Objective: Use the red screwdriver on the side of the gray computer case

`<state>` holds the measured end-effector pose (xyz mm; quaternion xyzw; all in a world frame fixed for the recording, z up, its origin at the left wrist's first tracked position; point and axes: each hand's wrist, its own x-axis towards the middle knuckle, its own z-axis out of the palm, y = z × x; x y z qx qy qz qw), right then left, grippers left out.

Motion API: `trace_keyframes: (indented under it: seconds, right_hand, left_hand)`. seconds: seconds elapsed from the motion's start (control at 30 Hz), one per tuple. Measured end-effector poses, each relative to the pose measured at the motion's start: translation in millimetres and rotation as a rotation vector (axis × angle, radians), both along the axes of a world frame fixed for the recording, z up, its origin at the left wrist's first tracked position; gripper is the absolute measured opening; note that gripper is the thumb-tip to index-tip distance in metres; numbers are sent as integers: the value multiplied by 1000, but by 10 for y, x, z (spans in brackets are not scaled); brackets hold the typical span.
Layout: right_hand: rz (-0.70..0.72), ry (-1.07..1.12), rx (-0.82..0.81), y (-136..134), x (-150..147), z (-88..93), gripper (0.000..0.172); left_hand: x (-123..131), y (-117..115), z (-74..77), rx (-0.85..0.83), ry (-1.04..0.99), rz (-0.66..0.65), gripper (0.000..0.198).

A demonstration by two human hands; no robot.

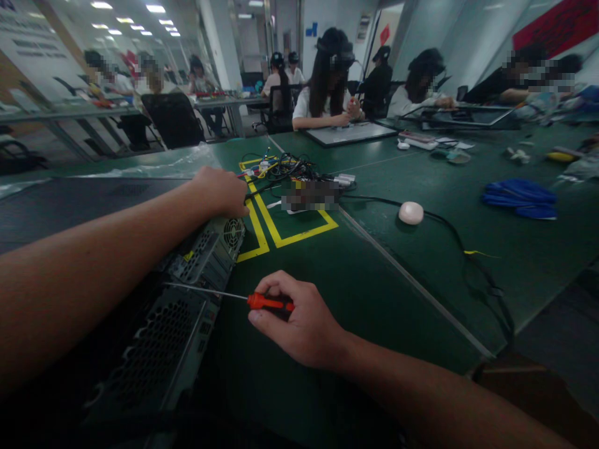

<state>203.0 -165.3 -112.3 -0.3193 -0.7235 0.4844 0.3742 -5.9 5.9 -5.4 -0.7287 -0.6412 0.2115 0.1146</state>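
Note:
A black computer case [154, 349] lies flat on the green table [374, 299], its vented rear panel with a small fan [233, 232] facing right. My left hand [222, 190] rests closed over the case's far top corner. My right hand [299, 321] is wrapped round the orange handle of a screwdriver [262, 302]. The thin metal shaft points left, its tip touching the rear panel of the case.
Yellow tape lines [281, 237] mark a box beyond the case, holding a tangle of cables [285, 167]. A white round object [410, 212] on a black cord and blue gloves [521, 198] lie to the right. Several people sit at the far side of the tables.

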Motion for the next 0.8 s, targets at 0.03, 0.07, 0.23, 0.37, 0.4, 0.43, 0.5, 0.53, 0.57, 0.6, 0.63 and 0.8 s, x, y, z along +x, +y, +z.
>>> trace_keyframes:
  seconds: [0.03, 0.07, 0.23, 0.37, 0.4, 0.43, 0.5, 0.53, 0.57, 0.6, 0.63, 0.8]
  right_hand:
    - [10, 6, 5, 3, 2, 4, 16]
    - [19, 8, 5, 7, 4, 9, 14]
    - [25, -8, 4, 17, 14, 22, 15]
    - [24, -5, 4, 14, 15, 21, 15]
    - [23, -2, 5, 13, 14, 21, 15]
    - [21, 2, 6, 12, 13, 21, 15]
    - [18, 4, 6, 10, 11, 23, 15]
    - [17, 2, 2, 9, 11, 25, 15]
    - [15, 0, 0, 8, 11, 27, 15]
    - [15, -4, -2, 8, 11, 30, 15]
    - [17, -8, -4, 8, 12, 33, 15]
    - [24, -8, 2, 13, 14, 37, 15]
  left_hand:
    - [-4, 2, 1, 1, -13, 0, 65]
    - [-7, 4, 1, 2, -24, -4, 64]
    - [-14, 9, -7, -1, -8, -13, 65]
    - [-22, 10, -16, 9, 14, -11, 67]
    - [-26, 12, -17, 9, -14, -9, 65]
    - [-30, 14, -17, 8, -48, -7, 64]
    - [-36, 18, -16, 10, -102, -5, 64]
    - [-37, 19, -15, 13, -113, -5, 65]
    - [-35, 21, -13, 14, -111, -1, 66]
    - [-32, 21, -11, 13, -98, 3, 67]
    - [-28, 21, -10, 11, -81, 7, 68]
    - [-4, 7, -1, -10, -17, 8, 66]
